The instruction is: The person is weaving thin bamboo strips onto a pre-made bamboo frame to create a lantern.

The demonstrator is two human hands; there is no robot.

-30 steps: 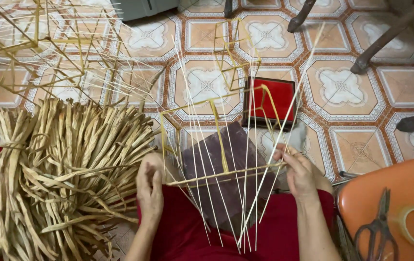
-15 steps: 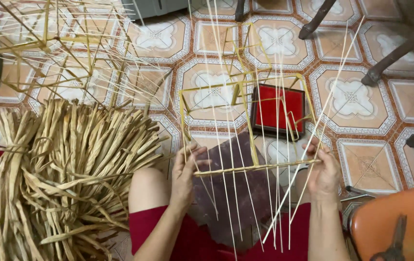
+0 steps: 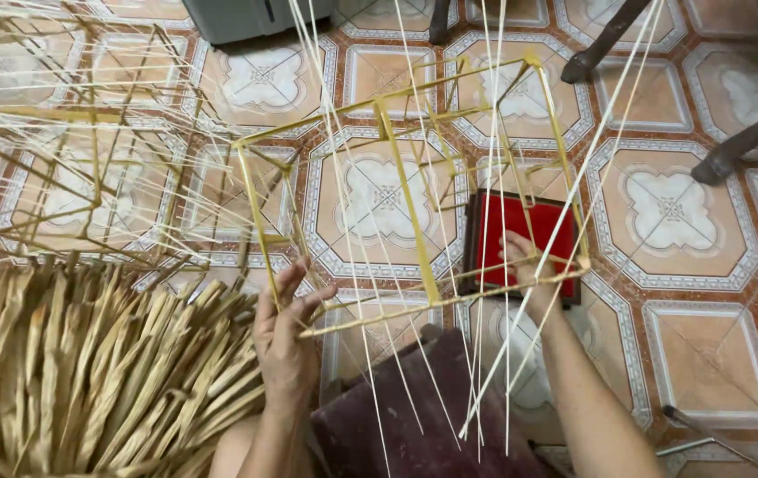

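I hold up a box-shaped frame of yellow bamboo strips [image 3: 414,190] with long thin pale sticks [image 3: 343,204] running through it and sticking out past both ends. My left hand [image 3: 286,332] grips the frame's near left corner. My right hand [image 3: 525,265] grips its near right edge, in front of a red tray with a dark rim [image 3: 511,239] on the floor. A dark maroon cloth [image 3: 414,416] lies on my lap below the frame.
A heap of flat dried straw-coloured strips [image 3: 87,372] lies at left. More stick frames [image 3: 69,150] stand beyond it. Dark furniture legs [image 3: 733,146] stand at top right, a grey box [image 3: 255,16] at top. The floor is patterned orange tile [image 3: 706,354].
Both hands have lifted the frame up and away from my lap, spreading further apart. The view has tilted forward, so the orange stool at right is out of sight.
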